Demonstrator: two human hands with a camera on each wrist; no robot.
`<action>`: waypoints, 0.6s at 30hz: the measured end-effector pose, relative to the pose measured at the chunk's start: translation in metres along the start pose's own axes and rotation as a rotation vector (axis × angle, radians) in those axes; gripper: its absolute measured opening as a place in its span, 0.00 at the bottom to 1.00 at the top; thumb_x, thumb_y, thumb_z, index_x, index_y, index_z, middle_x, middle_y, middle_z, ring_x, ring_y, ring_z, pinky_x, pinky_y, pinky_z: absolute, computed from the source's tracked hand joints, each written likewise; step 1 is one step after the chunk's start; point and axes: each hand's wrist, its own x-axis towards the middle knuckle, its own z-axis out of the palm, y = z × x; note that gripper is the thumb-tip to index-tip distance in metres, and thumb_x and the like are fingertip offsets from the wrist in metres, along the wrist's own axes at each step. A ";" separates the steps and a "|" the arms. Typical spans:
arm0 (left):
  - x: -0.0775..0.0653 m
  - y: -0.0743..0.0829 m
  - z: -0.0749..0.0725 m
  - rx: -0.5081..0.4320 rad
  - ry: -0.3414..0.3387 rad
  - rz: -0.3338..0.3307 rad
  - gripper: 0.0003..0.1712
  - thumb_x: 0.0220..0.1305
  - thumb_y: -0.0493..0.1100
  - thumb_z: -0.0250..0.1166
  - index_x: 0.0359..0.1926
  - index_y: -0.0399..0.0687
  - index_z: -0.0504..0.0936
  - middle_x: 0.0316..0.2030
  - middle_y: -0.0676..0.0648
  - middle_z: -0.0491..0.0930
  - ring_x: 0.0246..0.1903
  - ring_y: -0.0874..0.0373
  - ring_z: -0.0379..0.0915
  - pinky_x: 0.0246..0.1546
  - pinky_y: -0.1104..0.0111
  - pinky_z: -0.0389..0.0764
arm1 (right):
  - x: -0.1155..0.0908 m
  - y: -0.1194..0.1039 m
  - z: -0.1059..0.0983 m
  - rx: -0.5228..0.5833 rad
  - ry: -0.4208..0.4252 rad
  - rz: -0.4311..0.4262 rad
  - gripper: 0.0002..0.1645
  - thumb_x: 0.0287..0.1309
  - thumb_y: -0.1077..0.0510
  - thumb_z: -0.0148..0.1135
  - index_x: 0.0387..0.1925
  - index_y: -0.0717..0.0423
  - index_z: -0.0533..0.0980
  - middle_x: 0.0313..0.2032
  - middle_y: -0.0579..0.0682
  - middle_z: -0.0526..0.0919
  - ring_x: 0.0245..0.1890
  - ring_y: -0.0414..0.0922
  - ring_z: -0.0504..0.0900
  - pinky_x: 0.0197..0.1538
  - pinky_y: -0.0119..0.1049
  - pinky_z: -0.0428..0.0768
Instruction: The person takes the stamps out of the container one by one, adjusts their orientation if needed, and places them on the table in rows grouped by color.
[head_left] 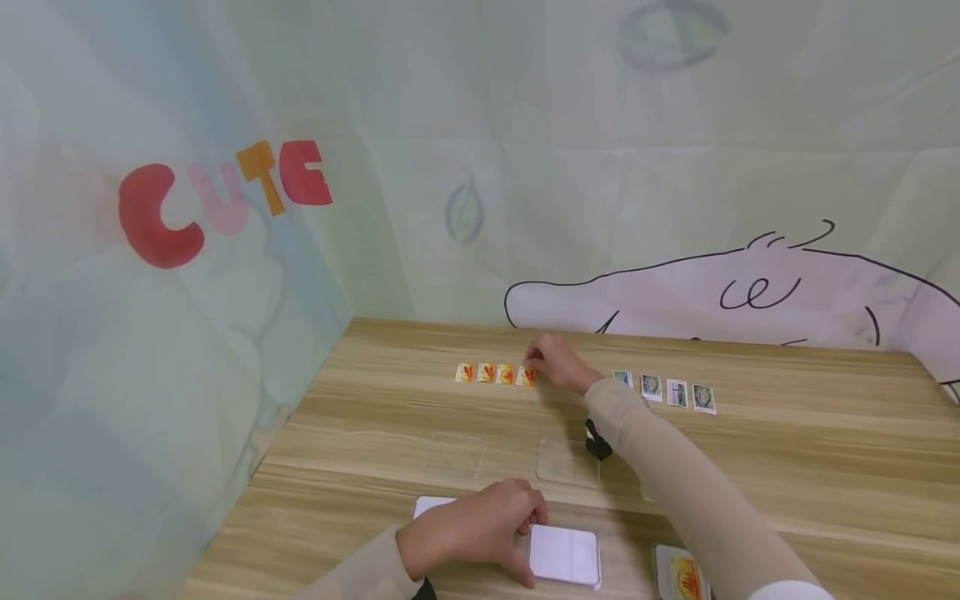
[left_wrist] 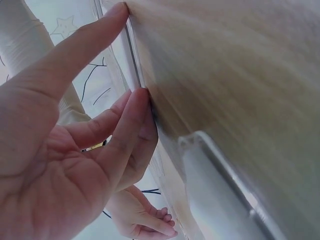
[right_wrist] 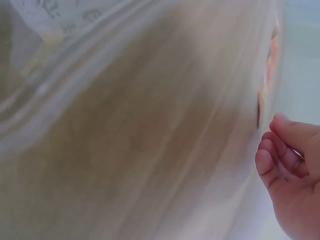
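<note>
Reaching across to the far side of the tabletop [head_left: 810, 450] with the right hand [head_left: 558, 362], fingers curled in at the rightmost orange card [head_left: 525, 377] in a row of four; impossible to tell whether pinched or only touched. Touching the left edge of a white stack [head_left: 564, 555], near side, with the left hand [head_left: 483, 527], thumb and fingers well parted. Right of the row, four greenish picture cards [head_left: 677, 393]; nearer, two clear plastic pieces [head_left: 568, 463].

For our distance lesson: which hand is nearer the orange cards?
Right: the right hand is at the orange cards' right end; the left hand is nearer the camera, by the white-topped box.
</note>
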 end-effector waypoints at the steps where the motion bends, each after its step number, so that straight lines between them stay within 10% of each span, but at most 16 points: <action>1: 0.000 0.000 0.000 0.005 0.000 0.001 0.28 0.40 0.51 0.84 0.39 0.46 0.81 0.26 0.60 0.68 0.28 0.72 0.62 0.31 0.81 0.66 | -0.001 -0.001 -0.002 0.010 -0.004 -0.001 0.05 0.65 0.68 0.62 0.37 0.67 0.82 0.35 0.55 0.84 0.36 0.46 0.78 0.45 0.41 0.79; 18: -0.004 0.000 -0.002 0.045 -0.028 0.038 0.32 0.45 0.54 0.82 0.46 0.43 0.79 0.34 0.59 0.69 0.33 0.72 0.63 0.37 0.81 0.68 | -0.016 -0.024 -0.026 0.031 -0.076 -0.095 0.06 0.66 0.65 0.62 0.36 0.67 0.82 0.33 0.58 0.85 0.30 0.42 0.77 0.38 0.36 0.79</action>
